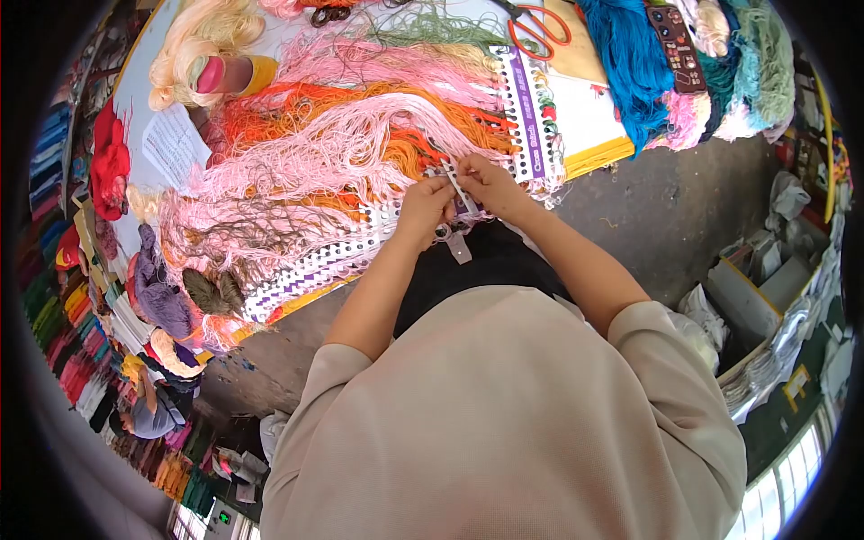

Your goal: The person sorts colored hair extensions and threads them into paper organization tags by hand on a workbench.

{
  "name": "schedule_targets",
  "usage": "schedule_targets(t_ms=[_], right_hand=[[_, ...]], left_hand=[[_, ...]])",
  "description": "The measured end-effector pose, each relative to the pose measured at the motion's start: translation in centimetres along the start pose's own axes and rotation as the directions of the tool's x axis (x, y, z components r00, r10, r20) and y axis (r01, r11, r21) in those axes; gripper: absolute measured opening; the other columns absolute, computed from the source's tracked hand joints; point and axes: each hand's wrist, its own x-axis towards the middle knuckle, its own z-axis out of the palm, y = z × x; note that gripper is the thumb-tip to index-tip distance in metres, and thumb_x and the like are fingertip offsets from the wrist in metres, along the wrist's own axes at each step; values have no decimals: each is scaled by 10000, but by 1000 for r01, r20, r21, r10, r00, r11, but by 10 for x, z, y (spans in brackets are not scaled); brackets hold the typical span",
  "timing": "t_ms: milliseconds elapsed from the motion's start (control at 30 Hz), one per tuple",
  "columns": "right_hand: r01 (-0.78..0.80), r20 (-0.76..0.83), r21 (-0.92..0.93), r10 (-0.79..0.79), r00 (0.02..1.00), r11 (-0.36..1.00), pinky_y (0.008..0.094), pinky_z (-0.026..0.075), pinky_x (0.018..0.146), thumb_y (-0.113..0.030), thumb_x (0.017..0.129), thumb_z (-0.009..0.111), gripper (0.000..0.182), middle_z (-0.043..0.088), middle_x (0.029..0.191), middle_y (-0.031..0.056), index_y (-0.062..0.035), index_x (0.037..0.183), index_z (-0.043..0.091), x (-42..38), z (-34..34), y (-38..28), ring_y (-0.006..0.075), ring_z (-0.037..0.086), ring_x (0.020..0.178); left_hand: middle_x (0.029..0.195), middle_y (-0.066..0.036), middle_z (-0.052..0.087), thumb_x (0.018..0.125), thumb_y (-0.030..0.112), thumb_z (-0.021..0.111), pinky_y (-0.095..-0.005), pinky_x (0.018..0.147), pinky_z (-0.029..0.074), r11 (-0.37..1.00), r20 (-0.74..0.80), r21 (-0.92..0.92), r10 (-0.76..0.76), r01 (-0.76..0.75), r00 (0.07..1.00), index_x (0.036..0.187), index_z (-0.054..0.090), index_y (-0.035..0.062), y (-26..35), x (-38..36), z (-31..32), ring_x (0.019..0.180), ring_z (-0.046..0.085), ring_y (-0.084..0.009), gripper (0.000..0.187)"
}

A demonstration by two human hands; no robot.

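At the table's near edge, both hands work close together on a white perforated thread card [461, 191]. My left hand [427, 211] has its fingers closed on the card's left side. Beside it, my right hand [491, 187] is pinched at the card's right side; whatever its fingertips hold is too small to make out. Pale pink embroidery floss [337, 144] fans out from the cards to the left, over orange floss [409, 155]. A purple-and-white printed card [525, 117] with punched holes lies just right of my hands. More hole-punched cards [310, 272] line the edge at left.
Red-handled scissors [540, 34] lie at the back. Blue skeins [621, 63] and a dark phone-like object [677, 49] sit at right. A written paper sheet [174, 147] and a thread cone [225, 75] are at left. Another person [153, 414] is at far left; boxes [747, 288] stand at right.
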Motion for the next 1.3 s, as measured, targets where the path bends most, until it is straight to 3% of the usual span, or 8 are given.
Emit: schedule_targets(t_ms=[133,300,433,633,800,1067,1233,1300], right_hand=[[40,-19,-63,-41,999,997,295,465,631,-169,959,594,136,618,762,56,-54,1016,549,0,0,2,123,577,688],[7,16,80,-8,1000,997,261,439,614,-156,970,586,121,567,735,10,-67,1044,550,-6,1,-5,88,530,659],[1,40,8,-1,999,1000,268,458,618,-167,956,601,138,590,705,23,-63,1045,582,-7,-1,-11,87,554,637],[63,11,-35,-63,998,997,285,474,628,-162,966,573,154,597,702,27,-65,1082,599,-7,3,-5,110,578,633],[48,0,-101,-48,999,994,299,482,635,-168,962,575,180,614,720,43,-81,1116,603,-8,5,-4,128,596,646],[20,-28,-180,-26,999,983,305,478,626,-172,909,642,216,632,737,54,-79,1102,618,-13,3,-10,143,606,662],[-15,26,-66,17,1000,998,293,485,644,-174,874,687,288,663,785,68,-91,1146,647,-13,-2,-13,140,606,675],[-110,83,12,109,991,994,287,487,651,-169,866,694,311,671,801,75,-95,1166,653,-11,-9,-19,136,607,681]], left_hand=[[600,-18,562,915,113,571,-230,444,324,982,-41,189,11,-3,999,880,662,15,5,0,2,457,469,-92,139],[635,-61,630,907,108,574,-257,449,410,838,-176,510,324,-195,930,876,647,-41,7,-17,-16,508,573,-91,170],[833,-87,695,960,127,559,-212,427,356,947,-149,273,214,-168,965,994,638,-23,3,-21,-45,481,495,-78,173],[787,-94,701,951,184,613,-229,464,404,988,-208,107,128,-108,970,962,669,-40,12,-22,-35,494,523,-77,231],[684,-17,631,922,200,683,-213,426,291,884,-227,409,340,-228,913,903,700,8,-3,-15,-28,475,418,-35,194],[731,-30,652,965,189,591,-189,415,238,942,169,-336,58,2,984,1101,650,32,10,-47,-11,464,339,-41,216],[812,-55,696,939,121,529,-188,416,317,998,165,-56,-13,23,986,1111,647,26,17,-36,6,451,447,-56,230],[832,-76,709,907,87,495,-250,416,379,952,141,290,60,-99,988,1078,670,29,15,-23,10,435,500,-106,251]])
